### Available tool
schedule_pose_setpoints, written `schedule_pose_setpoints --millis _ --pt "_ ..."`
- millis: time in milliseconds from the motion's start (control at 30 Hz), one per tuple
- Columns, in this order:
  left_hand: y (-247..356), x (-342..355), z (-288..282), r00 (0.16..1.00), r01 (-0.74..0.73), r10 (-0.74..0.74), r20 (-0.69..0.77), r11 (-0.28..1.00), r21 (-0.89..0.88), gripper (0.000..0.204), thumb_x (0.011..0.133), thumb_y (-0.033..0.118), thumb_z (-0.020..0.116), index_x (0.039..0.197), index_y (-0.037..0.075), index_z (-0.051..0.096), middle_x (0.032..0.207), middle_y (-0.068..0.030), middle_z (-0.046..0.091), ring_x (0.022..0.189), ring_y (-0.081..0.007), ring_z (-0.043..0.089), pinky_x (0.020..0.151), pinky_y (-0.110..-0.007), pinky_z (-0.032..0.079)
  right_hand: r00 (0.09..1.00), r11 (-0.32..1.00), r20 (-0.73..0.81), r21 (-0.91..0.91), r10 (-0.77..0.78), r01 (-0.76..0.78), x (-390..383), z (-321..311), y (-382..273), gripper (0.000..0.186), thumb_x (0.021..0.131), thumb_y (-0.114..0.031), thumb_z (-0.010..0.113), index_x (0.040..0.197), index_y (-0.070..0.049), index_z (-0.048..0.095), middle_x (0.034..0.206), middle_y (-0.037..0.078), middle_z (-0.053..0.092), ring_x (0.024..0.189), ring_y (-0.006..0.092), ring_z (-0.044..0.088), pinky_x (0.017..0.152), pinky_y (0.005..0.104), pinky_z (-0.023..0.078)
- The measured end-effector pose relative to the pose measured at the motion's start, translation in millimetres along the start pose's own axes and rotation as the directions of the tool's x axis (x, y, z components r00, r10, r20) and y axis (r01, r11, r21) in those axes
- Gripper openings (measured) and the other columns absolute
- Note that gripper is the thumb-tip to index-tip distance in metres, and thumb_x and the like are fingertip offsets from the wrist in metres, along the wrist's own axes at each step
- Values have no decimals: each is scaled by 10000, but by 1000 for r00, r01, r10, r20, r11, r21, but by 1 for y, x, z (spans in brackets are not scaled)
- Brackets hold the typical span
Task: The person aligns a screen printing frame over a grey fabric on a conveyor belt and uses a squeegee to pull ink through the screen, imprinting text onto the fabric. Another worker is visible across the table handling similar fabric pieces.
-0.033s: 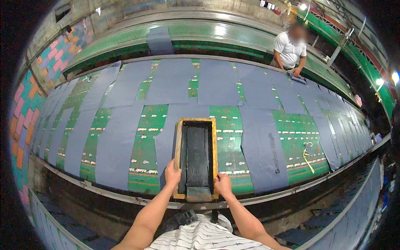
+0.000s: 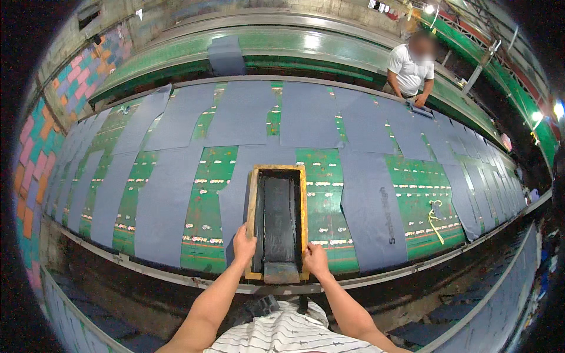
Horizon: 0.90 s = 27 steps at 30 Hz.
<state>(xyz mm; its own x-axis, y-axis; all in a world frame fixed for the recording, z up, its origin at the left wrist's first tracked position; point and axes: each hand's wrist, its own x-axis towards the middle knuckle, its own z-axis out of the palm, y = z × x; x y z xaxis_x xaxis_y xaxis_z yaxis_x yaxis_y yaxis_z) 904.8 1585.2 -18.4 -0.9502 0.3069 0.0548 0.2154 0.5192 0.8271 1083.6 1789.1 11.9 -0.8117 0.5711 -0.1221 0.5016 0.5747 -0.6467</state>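
Observation:
Both my hands are on a narrow wooden screen frame (image 2: pixel 303 206) lying upright in view over a blue-grey fabric piece at the near edge of the long green table. My left hand (image 2: pixel 243 247) grips its left side near the lower corner, and my right hand (image 2: pixel 315 259) grips the right side, fingers curled round it. Inside the frame is a dark inked mesh (image 2: pixel 278 215); a flat metal-grey squeegee (image 2: pixel 281 272) rests across its near end. More cut fabric pieces (image 2: pixel 371 212) lie to either side, one with dark printing, and green table surface (image 2: pixel 321 217) shows between them.
A co-worker (image 2: pixel 406 70) in a white shirt stands across the table, hands at its far edge. A yellow strap (image 2: pixel 435 226) lies to the right. Another long table (image 2: pixel 312 41) with draped cloth (image 2: pixel 226 56) runs behind. A painted brick wall (image 2: pixel 32 165) is on the left; rails (image 2: pixel 500 282) flank me.

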Motion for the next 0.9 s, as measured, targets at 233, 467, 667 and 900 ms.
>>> schedule_pose_setpoints --millis 233,467,667,900 --pt "7 0 -6 995 63 -65 69 998 22 607 817 100 697 1376 -37 505 1344 -237 568 1242 -412 545 1056 -454 439 824 825 59 -14 -563 564 -59 -43 -60 352 869 -201 690 1156 -1 644 1071 186 648 1007 381 618 893 479 498" --pt "8 9 -2 1000 4 -4 12 999 33 628 842 112 668 1421 -29 470 1361 -239 554 1265 -406 533 1084 -461 420 783 734 205 -271 -588 623 -55 -27 -69 380 713 -75 684 1090 -22 683 1061 117 683 1030 307 638 896 434 500" --pt "6 10 -2 999 -46 45 13 999 22 653 820 98 689 1433 4 483 1364 -228 560 1276 -390 534 1096 -433 417 814 790 209 -203 -542 578 -33 -21 -78 242 726 -51 672 963 -10 690 960 121 695 930 326 650 826 445 525" --pt "4 11 1 999 -26 26 19 999 20 612 854 118 681 1424 -10 500 1398 -231 547 1298 -381 527 1104 -422 414 805 801 199 -121 -558 586 -49 -23 -78 246 706 -19 678 950 4 686 954 140 694 919 332 649 837 436 534"
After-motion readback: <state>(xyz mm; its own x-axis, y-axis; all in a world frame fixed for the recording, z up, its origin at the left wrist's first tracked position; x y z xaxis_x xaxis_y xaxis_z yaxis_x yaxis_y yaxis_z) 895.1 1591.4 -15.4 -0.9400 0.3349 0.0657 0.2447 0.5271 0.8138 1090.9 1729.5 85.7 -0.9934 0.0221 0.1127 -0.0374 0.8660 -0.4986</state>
